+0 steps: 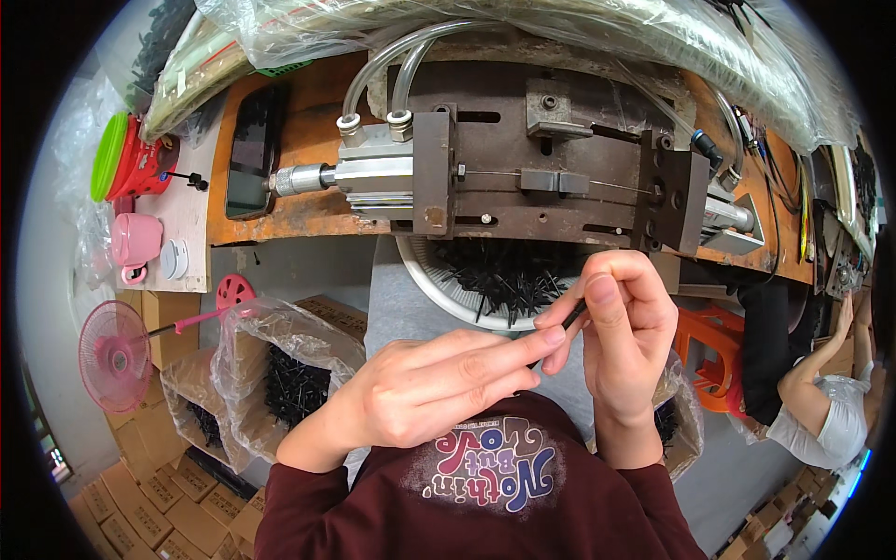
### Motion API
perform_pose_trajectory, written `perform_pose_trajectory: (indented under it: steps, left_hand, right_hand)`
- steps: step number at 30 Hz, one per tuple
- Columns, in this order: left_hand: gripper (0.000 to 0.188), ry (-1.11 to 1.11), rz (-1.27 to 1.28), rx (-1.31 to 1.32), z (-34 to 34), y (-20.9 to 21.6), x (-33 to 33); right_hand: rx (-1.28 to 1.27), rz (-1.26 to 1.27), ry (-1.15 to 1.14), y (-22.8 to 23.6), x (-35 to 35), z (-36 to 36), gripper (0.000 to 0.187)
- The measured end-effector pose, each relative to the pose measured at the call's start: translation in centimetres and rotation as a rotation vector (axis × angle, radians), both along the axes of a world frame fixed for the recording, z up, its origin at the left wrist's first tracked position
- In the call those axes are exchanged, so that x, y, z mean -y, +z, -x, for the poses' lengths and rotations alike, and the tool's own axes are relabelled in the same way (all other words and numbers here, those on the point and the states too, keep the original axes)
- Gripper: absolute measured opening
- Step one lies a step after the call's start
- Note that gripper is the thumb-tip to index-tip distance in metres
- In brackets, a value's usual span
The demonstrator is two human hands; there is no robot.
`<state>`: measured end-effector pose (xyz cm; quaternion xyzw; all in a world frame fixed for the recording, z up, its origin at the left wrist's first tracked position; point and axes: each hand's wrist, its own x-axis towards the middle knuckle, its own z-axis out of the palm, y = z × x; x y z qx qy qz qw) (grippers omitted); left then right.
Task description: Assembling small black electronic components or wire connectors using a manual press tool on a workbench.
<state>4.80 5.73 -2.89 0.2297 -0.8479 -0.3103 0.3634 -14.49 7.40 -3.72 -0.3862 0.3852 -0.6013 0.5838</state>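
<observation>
Nearest to my camera, I see a dark red shirt point(355, 509). It has big, curly letters point(495, 464) in pink, blue and white, and from here they look upside down.

Just past it, both hands are on one thin black stick point(576, 314). It is up in the air, near the rim of a round white basket point(439, 299). The stick's long side goes on a slant. One end points up and right, away from the body, and the other points down and left, toward the body. The right hand point(630, 327) has a pinching grip on the top part, with thumb and fingers. The left hand point(439, 383) has its grip closed on the low part, so its fingers hide some of it.

I see lots of black sticks point(504, 275) piled in the basket. On the left, a clear plastic bag point(245, 373) holds more black bits, and cardboard boxes point(191, 527) have dark print too small for me to read.

Farther off, a metal machine point(551, 103) sits on a wooden worktop point(317, 103), with a black phone point(250, 154) to its left.
</observation>
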Motion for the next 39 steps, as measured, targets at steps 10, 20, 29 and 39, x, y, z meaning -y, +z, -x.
perform_pose_trajectory:
  steps: [10,20,29,39]
  left_hand:
    - [0.03,0.014,0.02,0.001,0.2,-0.1,0.4]
    - [0.032,0.175,0.061,0.031,0.8,1.6,2.0]
    - [0.025,0.325,0.225,0.217,3.7,-0.6,3.0]
    - [0.018,0.39,0.318,0.316,5.2,-0.9,3.8]
  right_hand:
    - [0.055,-0.062,0.005,0.3,0.3,0.0,0.01]
    - [-0.478,0.005,0.002,4.8,3.8,2.4,0.011]
    - [-1.824,1.108,-0.419,12.0,19.4,6.3,0.03]
    - [-1.961,0.813,0.007,11.5,25.2,6.2,0.051]
